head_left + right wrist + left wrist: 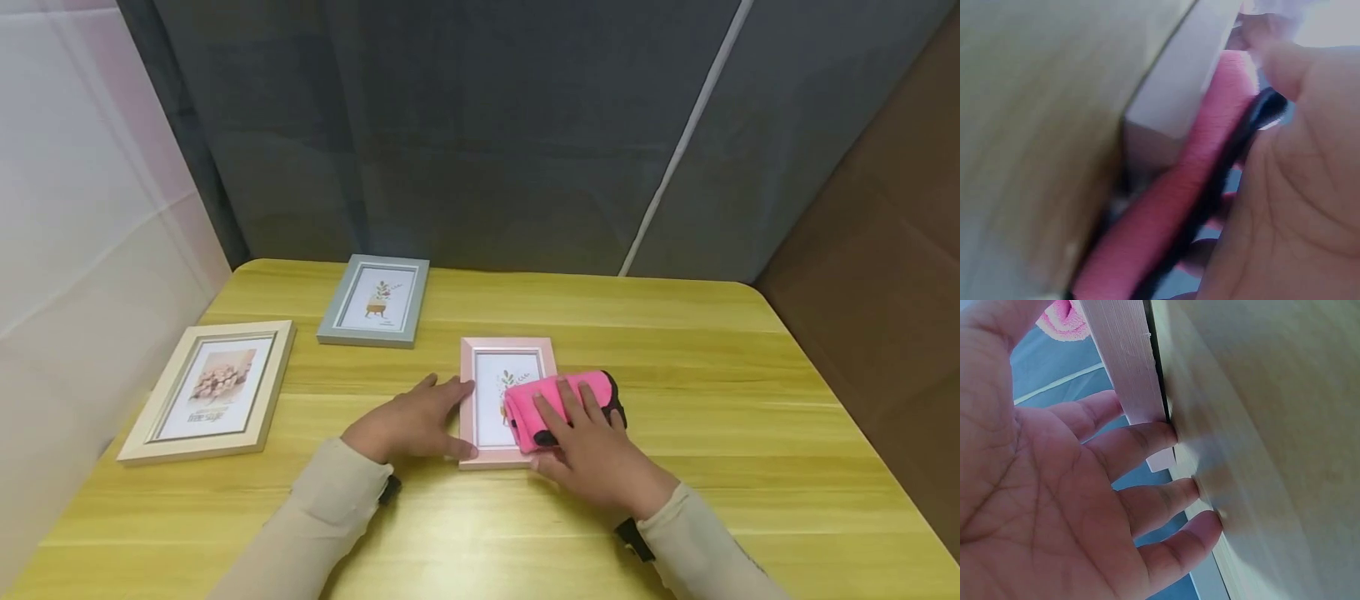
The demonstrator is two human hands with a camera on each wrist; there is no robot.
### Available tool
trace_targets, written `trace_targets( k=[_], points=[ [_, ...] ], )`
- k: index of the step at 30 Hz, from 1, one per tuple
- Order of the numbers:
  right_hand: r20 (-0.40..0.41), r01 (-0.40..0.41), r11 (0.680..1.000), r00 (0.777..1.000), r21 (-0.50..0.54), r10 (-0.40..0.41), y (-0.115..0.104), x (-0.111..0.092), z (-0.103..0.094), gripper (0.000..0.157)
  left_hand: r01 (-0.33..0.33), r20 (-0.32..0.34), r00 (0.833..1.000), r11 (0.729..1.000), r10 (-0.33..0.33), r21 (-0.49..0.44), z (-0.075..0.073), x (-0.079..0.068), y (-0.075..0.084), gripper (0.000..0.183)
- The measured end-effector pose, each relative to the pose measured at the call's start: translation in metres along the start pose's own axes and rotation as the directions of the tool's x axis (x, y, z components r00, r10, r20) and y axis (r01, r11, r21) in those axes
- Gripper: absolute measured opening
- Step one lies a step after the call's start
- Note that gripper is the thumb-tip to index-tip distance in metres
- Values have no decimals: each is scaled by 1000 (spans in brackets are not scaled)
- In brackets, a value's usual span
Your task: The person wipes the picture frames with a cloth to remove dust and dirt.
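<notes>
A pink picture frame (468, 417) with a plant print lies flat on the table in the head view. A folded pink cloth with black edging (558, 404) covers its lower right part and hangs past its right side. My right hand (603, 458) presses on the cloth with outstretched fingers; the right wrist view shows the cloth (1166, 212) bent over the frame's edge. At the frame's left side, my left hand (412, 421) touches the edge with its thumb and a finger. Its fingers (1141, 447) are spread along the pink side in the left wrist view.
On the yellow wood-grain table (712, 500), a cream picture frame (273, 383) with a flower photo lies at the left. A grey-blue picture frame (371, 338) lies behind, left of the pink one. A dark curtain (487, 125) stands along the table's back edge.
</notes>
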State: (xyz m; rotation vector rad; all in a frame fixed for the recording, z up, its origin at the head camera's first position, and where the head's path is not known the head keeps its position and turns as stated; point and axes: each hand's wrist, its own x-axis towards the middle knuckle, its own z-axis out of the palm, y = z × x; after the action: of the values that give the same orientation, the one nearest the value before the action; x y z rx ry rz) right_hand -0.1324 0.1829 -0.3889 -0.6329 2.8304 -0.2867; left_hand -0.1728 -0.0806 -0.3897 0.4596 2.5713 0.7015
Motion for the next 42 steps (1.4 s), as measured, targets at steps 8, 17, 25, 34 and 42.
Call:
trace_targets(
  k=[8, 17, 25, 34, 42],
  points=[
    [33, -11, 1000, 999, 19, 10, 9, 26, 2, 67, -3, 3, 1000, 1000, 3, 5, -1, -1, -1, 96],
    [153, -66, 998, 986, 21, 62, 22, 82, -26, 73, -9, 1, 1000, 1000, 9, 29, -2, -1, -1, 96],
    [113, -41, 999, 993, 25, 38, 19, 68, -26, 73, 1, -6, 1000, 1000, -1, 2, -1, -1, 1, 96],
    [-12, 18, 999, 1000, -35, -19, 7, 8, -11, 72, -9, -11, 1000, 1000, 9, 13, -1, 2, 1, 97],
    [-59, 44, 998, 997, -43, -46, 3, -13, -14, 60, 1, 1, 1000, 1000, -1, 25, 0, 1, 1, 97]
  ],
)
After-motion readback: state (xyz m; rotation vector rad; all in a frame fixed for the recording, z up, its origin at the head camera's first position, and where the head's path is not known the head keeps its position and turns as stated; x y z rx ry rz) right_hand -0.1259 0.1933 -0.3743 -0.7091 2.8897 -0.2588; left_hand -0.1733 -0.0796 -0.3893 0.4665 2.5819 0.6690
